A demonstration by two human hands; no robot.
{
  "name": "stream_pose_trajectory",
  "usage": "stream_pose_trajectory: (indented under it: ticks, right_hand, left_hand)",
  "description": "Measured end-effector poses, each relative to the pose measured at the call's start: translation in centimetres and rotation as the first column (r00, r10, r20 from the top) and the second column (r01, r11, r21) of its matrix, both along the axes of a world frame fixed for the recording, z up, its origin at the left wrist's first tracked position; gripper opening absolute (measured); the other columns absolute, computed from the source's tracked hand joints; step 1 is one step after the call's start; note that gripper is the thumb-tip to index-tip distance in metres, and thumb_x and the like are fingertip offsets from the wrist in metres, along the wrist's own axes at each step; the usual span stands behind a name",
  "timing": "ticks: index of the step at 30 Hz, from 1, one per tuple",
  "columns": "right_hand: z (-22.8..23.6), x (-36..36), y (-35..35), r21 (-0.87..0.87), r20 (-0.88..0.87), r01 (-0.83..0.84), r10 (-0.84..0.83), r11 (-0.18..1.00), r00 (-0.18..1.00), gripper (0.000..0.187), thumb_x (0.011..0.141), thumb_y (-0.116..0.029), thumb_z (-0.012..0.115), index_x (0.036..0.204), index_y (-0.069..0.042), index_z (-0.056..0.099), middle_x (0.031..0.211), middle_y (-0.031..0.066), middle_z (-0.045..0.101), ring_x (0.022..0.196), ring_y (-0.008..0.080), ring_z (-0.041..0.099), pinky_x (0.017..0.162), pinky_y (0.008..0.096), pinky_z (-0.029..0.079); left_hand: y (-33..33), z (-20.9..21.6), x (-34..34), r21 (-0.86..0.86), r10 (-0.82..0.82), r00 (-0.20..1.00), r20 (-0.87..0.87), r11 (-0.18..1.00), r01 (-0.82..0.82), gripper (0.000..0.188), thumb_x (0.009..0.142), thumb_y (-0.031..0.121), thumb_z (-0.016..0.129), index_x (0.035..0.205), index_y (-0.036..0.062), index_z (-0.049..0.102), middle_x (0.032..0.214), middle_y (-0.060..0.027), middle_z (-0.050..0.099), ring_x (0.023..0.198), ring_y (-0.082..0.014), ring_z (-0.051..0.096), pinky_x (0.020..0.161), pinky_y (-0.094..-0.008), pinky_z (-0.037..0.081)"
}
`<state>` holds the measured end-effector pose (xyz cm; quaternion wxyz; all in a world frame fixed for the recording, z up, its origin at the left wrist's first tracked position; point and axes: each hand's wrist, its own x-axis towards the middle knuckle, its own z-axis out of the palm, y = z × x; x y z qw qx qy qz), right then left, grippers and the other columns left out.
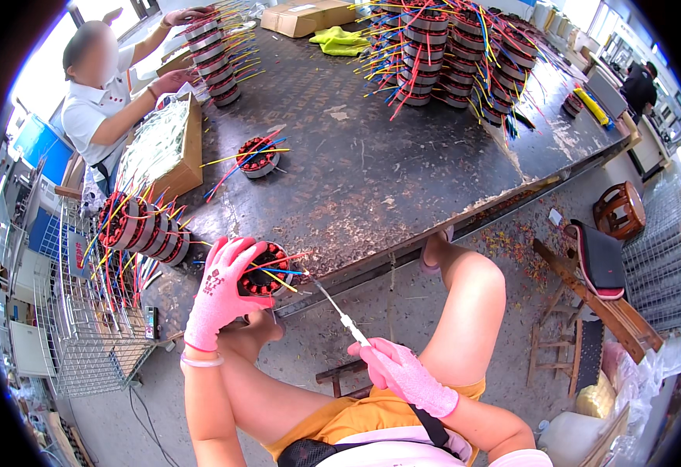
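My left hand (228, 284), in a pink glove, is closed round the rim of a motor stator (269, 268) at the table's near edge. Red, yellow and blue wires stick out from the stator toward the right. In my pink-gloved right hand (407, 375) is a slim white-handled tool (350, 323), its thin shaft slanting up to the wire ends. Whether the tip touches them is too small to tell. Just left of my left hand lies a row of stacked stators (144, 227) with coloured leads. Another single stator (258, 159) rests farther back.
Tall stator stacks (422, 58) stand at the back of the dark worn table (325, 183). At the far left, a co-worker (95, 101) handles another stator stack (212, 58) beside a carton of white strands (189, 152). A wire rack (84, 303) stands left; a wooden stool (619, 210) sits right.
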<state>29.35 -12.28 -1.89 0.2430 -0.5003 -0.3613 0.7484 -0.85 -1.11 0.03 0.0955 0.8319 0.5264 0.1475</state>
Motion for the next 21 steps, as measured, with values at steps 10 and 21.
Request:
stream_pose_trajectory:
  ticks: [10, 21]
  right_hand:
    - [0.11, 0.02, 0.06, 0.007, 0.014, 0.004, -0.004, 1.0, 1.0, 0.033, 0.102, -0.029, 0.05, 0.115, -0.002, 0.063, 0.065, -0.0025, 0.047, 0.053, 0.0048, 0.042, 0.047, 0.0229, 0.032]
    - [-0.36, 0.57, -0.44, -0.008, -0.038, 0.052, -0.053, 0.999, 0.998, 0.033, 0.103, -0.029, 0.051, 0.119, -0.003, 0.063, 0.062, -0.0044, 0.045, 0.052, 0.0032, 0.038, 0.047, 0.021, 0.028]
  left_hand:
    - [-0.22, -0.17, 0.24, 0.014, 0.038, 0.999, -0.027, 0.999, -0.038, 0.091, 0.053, 0.024, 0.088, 0.136, 0.0123, 0.054, 0.14, -0.0134, 0.049, 0.137, -0.037, 0.037, 0.119, -0.0501, 0.024]
    - [0.12, 0.1, 0.08, 0.04, -0.025, 1.0, -0.013, 0.999, 0.026, 0.088, 0.054, 0.028, 0.087, 0.136, 0.0146, 0.055, 0.135, -0.0112, 0.052, 0.138, -0.0346, 0.037, 0.12, -0.0518, 0.021]
